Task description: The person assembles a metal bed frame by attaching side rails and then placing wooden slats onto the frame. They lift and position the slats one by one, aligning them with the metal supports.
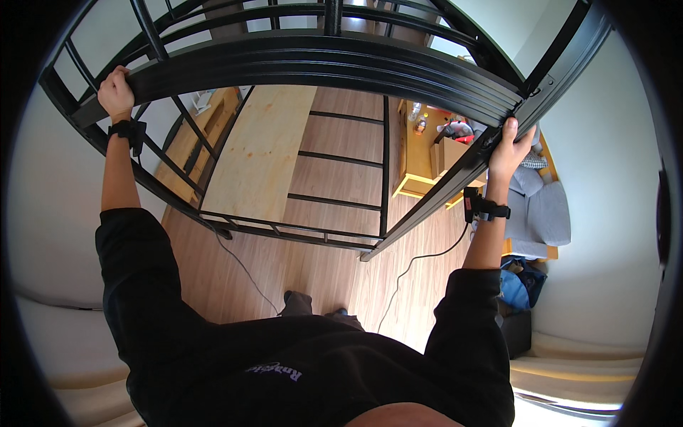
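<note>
A black metal bunk bed frame [385, 178] stands before me, with a broad ribbed rail [320, 60] running across its upper part. My left hand [116, 94] is closed over the left end of that rail, by the upright bars. At the right corner, my right hand [509, 149] grips the black bed post [455, 181] just below where the rail meets it, thumb upward. Its fingers are partly hidden behind the post. Lower down, a pale wooden board [260, 153] lies across the left part of the slats; the bare slats show to its right.
Beyond the frame at right is a yellow wooden table [415, 160] with a cardboard box [448, 155] and bottles. A grey cushioned sofa [548, 213] lines the right wall, with a blue bag [514, 288] nearby. Cables trail from both wristbands over the wooden floor [356, 285].
</note>
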{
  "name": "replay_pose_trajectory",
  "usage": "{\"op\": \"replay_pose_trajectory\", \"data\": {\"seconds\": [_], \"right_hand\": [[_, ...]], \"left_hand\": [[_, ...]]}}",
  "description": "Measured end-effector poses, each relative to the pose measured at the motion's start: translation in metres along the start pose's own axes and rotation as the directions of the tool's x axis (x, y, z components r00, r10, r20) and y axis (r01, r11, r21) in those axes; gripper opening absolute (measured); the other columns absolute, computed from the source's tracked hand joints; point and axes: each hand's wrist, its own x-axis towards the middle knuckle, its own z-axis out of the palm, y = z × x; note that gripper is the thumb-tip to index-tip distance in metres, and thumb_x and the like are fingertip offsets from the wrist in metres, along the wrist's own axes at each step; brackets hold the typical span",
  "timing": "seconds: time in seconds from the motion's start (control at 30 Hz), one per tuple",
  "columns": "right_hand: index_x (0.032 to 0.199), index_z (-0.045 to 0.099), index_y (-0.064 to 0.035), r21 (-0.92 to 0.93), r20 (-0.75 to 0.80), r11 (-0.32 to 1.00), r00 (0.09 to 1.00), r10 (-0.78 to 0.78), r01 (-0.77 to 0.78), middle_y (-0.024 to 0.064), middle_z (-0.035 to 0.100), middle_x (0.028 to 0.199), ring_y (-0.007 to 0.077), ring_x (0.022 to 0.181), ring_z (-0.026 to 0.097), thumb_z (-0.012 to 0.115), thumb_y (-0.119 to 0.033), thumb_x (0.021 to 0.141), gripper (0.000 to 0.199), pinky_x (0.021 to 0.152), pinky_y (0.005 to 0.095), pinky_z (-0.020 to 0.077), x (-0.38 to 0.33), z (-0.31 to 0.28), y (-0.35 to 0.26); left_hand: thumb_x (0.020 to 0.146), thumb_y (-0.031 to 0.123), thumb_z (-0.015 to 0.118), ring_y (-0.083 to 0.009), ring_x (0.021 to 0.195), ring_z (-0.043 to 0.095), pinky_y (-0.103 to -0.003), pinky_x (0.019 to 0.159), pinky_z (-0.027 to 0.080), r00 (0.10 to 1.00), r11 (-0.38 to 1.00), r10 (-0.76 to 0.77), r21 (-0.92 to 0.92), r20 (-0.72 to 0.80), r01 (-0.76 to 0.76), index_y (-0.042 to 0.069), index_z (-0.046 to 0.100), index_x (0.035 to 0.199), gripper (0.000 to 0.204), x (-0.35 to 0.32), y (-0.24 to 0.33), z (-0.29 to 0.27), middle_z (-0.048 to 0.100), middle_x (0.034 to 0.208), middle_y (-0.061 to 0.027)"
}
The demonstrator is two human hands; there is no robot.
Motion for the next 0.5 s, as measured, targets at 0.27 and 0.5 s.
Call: {"op": "replay_pose_trajectory", "data": {"seconds": [0.27, 0.5], "right_hand": [[0.123, 0.056, 0.0032, 0.045, -0.007, 0.999, 1.0, -0.009, 0.009, 0.0081, 0.064, 0.109, 0.016, 0.098, 0.056, 0.072, -0.026, 0.098, 0.042, 0.094, 0.0324, 0.0464, 0.001, 0.007, 0.002], [0.123, 0.058, 0.0005, 0.005, 0.005, 0.999, 0.999, -0.033, 0.033, 0.0055, 0.065, 0.107, 0.0134, 0.097, 0.056, 0.07, -0.027, 0.101, 0.038, 0.091, 0.0303, 0.0477, 0.0, 0.012, 0.001]], "left_hand": [[0.1, 0.027, 0.043, -0.0368, 0.083, 0.07, -0.043, 0.077, 0.053, 0.999, 1.0, -0.016, -0.001, 0.051, 0.016, 0.01, 0.076, 0.095, 0.038, -0.001, -0.011, 0.002, 0.075, 0.089, -0.0133], [0.1, 0.018, 0.044, -0.0365, 0.087, 0.07, -0.044, 0.08, 0.053, 0.998, 0.997, 0.055, -0.062, 0.016, -0.054, 0.006, 0.076, 0.097, 0.034, 0.001, -0.04, 0.016, 0.076, 0.092, -0.0131]]}}
